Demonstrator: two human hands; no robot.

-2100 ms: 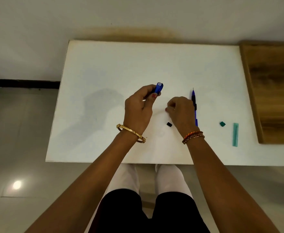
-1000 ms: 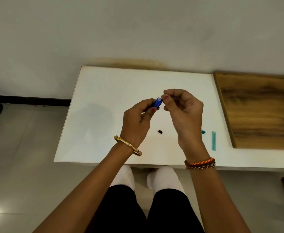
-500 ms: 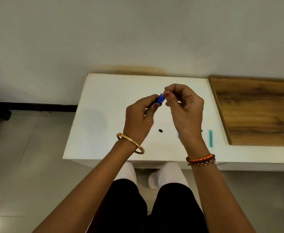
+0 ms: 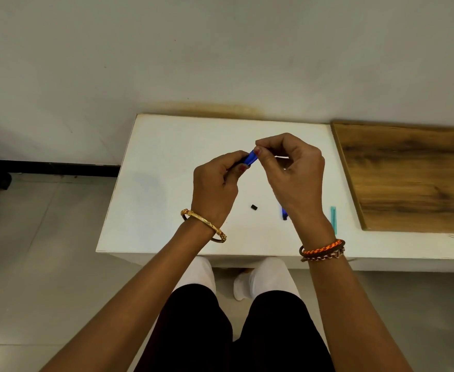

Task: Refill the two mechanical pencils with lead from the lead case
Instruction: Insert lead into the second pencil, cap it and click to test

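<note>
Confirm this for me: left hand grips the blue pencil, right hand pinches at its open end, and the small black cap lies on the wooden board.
One thing is wrong. The head view shows the small black cap lying on the white table, not on the wooden board. The rest stands: the left hand grips the blue pencil, and the right hand pinches at its open end.

Right hand [image 4: 294, 173] lifted off table, fingertips now pinched at open end of blue pencil [image 4: 250, 158], 12 o'clock of black cap [image 4: 253, 207].

left wrist: gold bangle [image 4: 204, 224] | right wrist: orange-brown braided bands [image 4: 322, 249] (stacked) | nails — red polish
</note>
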